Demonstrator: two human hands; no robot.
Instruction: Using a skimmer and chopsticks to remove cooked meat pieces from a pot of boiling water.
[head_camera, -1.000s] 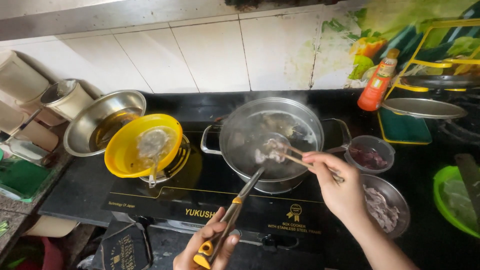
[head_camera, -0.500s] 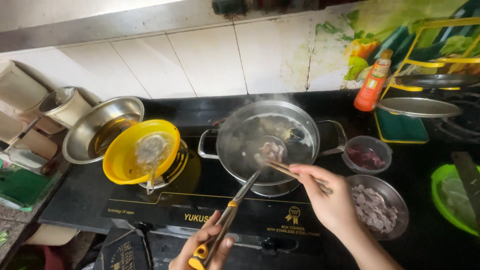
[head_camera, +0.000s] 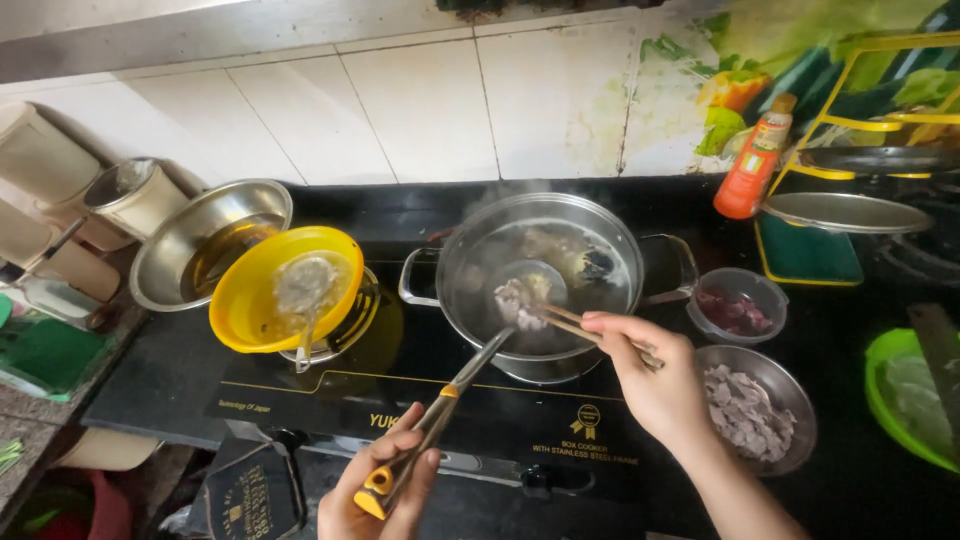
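With the left hand (head_camera: 375, 490) gripping the ladle (head_camera: 480, 365) and the right hand (head_camera: 655, 385) pinching the chopsticks (head_camera: 590, 330), I'd keep the ladle level over the steaming pot (head_camera: 540, 285) (steam's hot) while nudging the meat (head_camera: 520, 297).

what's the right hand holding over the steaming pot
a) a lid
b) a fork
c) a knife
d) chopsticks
d: the right hand grips a pair of chopsticks whose tips meet the meat in the ladle over the pot, while the left hand holds the ladle's handle.
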